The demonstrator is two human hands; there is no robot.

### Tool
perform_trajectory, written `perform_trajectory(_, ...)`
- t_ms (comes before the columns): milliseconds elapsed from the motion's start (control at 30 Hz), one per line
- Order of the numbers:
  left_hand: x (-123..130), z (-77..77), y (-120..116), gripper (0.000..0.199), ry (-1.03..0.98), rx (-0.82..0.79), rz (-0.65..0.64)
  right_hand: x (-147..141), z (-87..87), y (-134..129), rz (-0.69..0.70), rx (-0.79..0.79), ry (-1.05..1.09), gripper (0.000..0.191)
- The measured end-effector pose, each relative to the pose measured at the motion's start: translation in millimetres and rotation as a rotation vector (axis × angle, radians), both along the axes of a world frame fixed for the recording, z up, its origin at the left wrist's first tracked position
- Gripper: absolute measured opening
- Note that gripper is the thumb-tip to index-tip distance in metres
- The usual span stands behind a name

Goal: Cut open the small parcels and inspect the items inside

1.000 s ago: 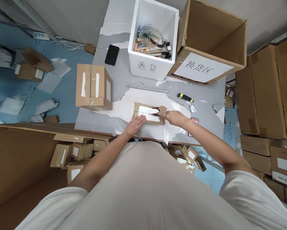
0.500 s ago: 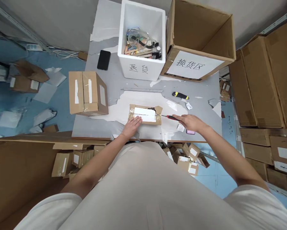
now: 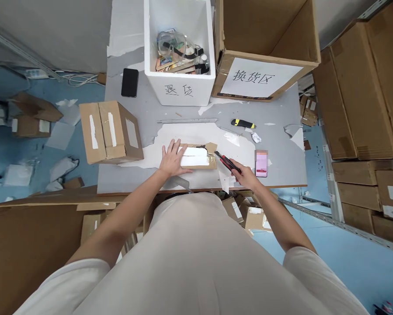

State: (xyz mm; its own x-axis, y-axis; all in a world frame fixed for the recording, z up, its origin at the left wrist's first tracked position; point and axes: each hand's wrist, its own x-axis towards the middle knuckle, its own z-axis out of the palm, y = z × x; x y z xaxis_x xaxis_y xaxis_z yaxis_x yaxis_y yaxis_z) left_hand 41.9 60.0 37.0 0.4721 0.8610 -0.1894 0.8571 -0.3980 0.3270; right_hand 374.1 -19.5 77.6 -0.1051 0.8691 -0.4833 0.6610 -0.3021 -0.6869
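The left hand (image 3: 172, 159) was open, fingers spread and pressed down over the near end of the small carton (image 3: 212, 165), apparently to brace it against the table (image 3: 278, 146). The thumb and fingers were apart, not wrapped round it; the carton lay flat, stretching from under them toward the right hand (image 3: 247, 177). Its white label (image 3: 194, 161) faced up, with 1 dark line running lengthwise across it.

The right hand was closed round the red-and-black knife (image 3: 228, 163), whose tip pointed back toward the carton's free end, just beside it. That angle probably kept the tip away from the bracing fingers.

Just outward of the right hand lay a phone with a lit screen (image 3: 261, 164), likely left there to be seen and reached easily. Beyond that hand were a yellow-and-black cutter (image 3: 244, 124) and crumpled paper (image 3: 255, 137). Outward of the left hand sat a larger carton (image 3: 94, 135). Farther ahead of the 2 hands stood a foam box (image 3: 183, 91) and an open cardboard box (image 3: 265, 26), their written sides facing the person, presumably for easy reading.
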Motion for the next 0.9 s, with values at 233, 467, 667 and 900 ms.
perform_trajectory(233,1,-14.6,-1,0.110,-0.172,0.095,0.047,6,14.8,12,0.144,-0.017,-0.060,0.055)
perform_trajectory(467,3,-8.4,-4,0.110,-0.088,0.054,0.064,17,24.8,8,0.128,-0.168,0.070,0.055)
perform_trajectory(667,-3,-23.1,0,0.110,-0.235,0.130,0.005,18,18.1,13,0.098,-0.220,0.112,0.055)
perform_trajectory(900,-3,-21.9,0,0.107,-0.239,0.118,0.025,16,-5.7,-2,-0.066,-0.289,0.333,0.065)
